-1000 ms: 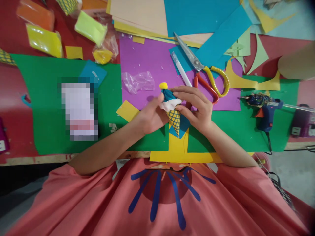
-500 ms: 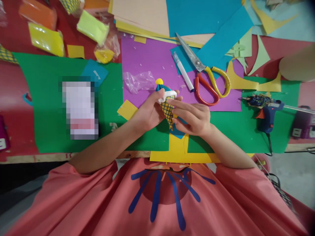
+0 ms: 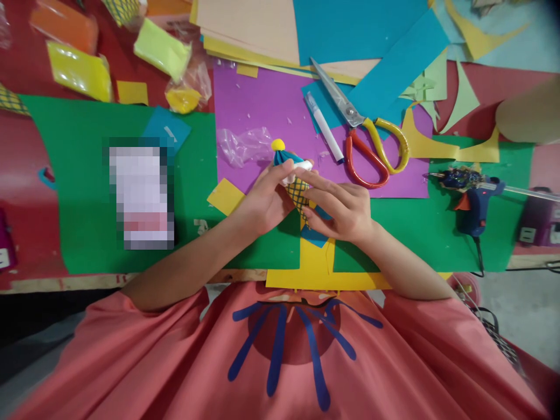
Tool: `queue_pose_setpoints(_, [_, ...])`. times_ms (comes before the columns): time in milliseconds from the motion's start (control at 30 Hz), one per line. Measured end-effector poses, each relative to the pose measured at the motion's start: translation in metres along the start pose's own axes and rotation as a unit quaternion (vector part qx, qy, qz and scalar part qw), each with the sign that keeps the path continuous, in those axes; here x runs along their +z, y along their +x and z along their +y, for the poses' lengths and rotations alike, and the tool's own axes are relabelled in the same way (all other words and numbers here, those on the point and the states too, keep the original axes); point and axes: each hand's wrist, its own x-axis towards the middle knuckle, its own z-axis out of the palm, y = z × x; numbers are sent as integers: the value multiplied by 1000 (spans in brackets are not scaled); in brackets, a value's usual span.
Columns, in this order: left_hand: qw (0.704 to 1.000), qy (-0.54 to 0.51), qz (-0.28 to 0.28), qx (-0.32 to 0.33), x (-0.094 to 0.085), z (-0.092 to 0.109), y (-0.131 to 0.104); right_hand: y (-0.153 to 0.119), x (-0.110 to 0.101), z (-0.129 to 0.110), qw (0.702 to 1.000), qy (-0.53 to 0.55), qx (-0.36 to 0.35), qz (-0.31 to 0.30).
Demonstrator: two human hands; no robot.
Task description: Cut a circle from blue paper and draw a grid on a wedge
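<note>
Pressing too hard looks like the main risk: right hand point(image 3: 345, 210) fingers reach the white band point(image 3: 303, 165), so a firm push could dent or skew it; a loose left hand point(image 3: 266, 201) could let the piece slip. Left grip holds the small cone point(image 3: 297, 191); right grip touches it, can't tell if pinching. Cone sits between both hands near the scissors point(image 3: 350, 114), yellow with dark grid, blue top point(image 3: 285, 156), yellow ball point(image 3: 277, 144).

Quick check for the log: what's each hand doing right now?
Left hand: closed, holding the checkered cone.
Right hand: loosely open, fingertips at the cone's white rim.
</note>
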Motion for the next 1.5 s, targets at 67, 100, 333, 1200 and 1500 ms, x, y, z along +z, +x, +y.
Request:
queue_pose_setpoints(67, [1000, 0, 5, 4, 0, 0, 0, 0, 0, 0, 1000, -9, 9, -10])
queue_pose_setpoints(100, [1000, 1, 9, 4, 0, 0, 0, 1, 0, -1, 1000, -14, 14, -14])
queue_pose_setpoints(333, [999, -2, 22, 30, 2, -1, 0, 6, -1, -3, 999, -39, 11, -6])
queue_pose_setpoints(1200, [998, -5, 60, 17, 10, 2, -2, 8, -5, -4, 999, -36, -2, 1])
queue_pose_setpoints(1500, [998, -11, 54, 27, 10, 2, -3, 10, -3, -5, 999, -2, -14, 47])
